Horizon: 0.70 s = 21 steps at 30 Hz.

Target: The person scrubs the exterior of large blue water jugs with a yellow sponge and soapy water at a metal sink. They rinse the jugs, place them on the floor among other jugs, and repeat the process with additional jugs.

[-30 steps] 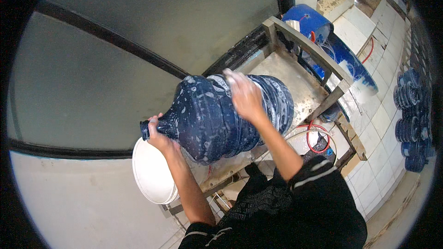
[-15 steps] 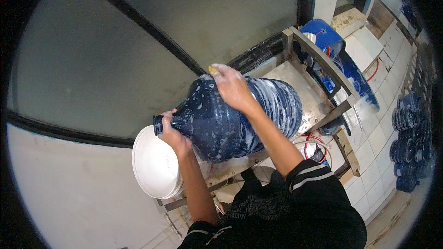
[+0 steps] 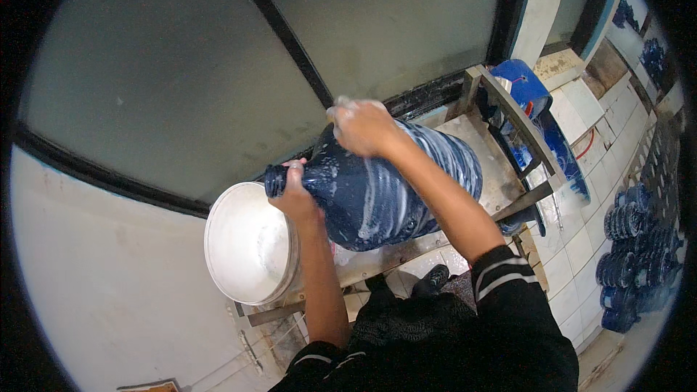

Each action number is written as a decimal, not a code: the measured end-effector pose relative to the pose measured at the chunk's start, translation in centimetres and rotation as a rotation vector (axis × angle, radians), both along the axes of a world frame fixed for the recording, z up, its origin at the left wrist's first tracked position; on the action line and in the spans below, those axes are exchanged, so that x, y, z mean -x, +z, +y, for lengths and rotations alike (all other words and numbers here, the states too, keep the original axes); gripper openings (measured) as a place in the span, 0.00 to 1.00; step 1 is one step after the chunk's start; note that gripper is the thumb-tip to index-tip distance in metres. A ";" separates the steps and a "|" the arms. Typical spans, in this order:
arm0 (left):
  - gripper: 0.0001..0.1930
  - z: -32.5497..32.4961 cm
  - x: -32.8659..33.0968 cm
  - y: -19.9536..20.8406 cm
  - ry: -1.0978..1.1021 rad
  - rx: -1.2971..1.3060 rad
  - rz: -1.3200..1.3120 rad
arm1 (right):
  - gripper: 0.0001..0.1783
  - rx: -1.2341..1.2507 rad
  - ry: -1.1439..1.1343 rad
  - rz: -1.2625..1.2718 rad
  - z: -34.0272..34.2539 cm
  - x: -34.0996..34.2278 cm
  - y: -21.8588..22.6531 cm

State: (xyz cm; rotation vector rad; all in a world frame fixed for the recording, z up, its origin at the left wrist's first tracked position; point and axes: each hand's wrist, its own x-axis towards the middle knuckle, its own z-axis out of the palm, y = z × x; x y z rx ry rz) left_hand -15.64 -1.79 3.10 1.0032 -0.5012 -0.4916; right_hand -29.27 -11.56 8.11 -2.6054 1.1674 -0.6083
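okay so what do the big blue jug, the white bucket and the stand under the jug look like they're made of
Jug: looks like dark blue translucent plastic, glossy and wet, streaked with white suds; the left hand grips its neck, the right hand rests on its body.
Bucket: seems white plastic, smooth with a dull sheen.
Stand: probably metal, a grey worn plate in an angled frame; the finish is hard to tell.

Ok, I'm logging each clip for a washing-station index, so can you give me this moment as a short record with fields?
setting: metal-topped wash stand beside frosted glass panels
main item: large blue water jug, lying on its side, streaked with white suds
left hand: gripping the jug's neck
right hand: pressed on the jug's upper side, soapy
nearby: white bucket left of the jug's mouth
background: stacked blue jugs on the tiled floor at right
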 end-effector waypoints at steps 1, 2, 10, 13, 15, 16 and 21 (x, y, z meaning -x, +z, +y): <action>0.03 0.2 1.1 1.4 0.042 -0.065 -0.001 | 0.15 -0.047 -0.024 0.143 -1.0 -1.1 0.9; 0.03 0.1 1.2 1.3 0.064 -0.063 -0.003 | 0.15 0.032 -0.037 0.150 -0.2 -1.5 0.9; 0.04 -0.6 -1.5 0.7 0.254 -0.159 0.009 | 0.27 0.300 0.025 -0.228 16.2 -0.4 -2.7; 0.06 -1.1 -2.1 0.8 0.258 -0.264 0.105 | 0.29 0.313 -0.287 -0.435 16.7 2.4 -8.7; 0.04 -0.5 -3.2 0.3 0.192 -0.196 0.153 | 0.28 0.253 -0.493 -0.506 14.2 3.8 -9.5; 0.04 -0.3 -3.2 0.3 0.160 -0.166 0.156 | 0.25 0.241 -0.480 -0.520 11.9 4.5 -10.0; 0.04 -0.1 -1.7 0.6 0.149 -0.139 0.107 | 0.19 -0.132 -0.469 -0.748 3.1 7.0 -8.3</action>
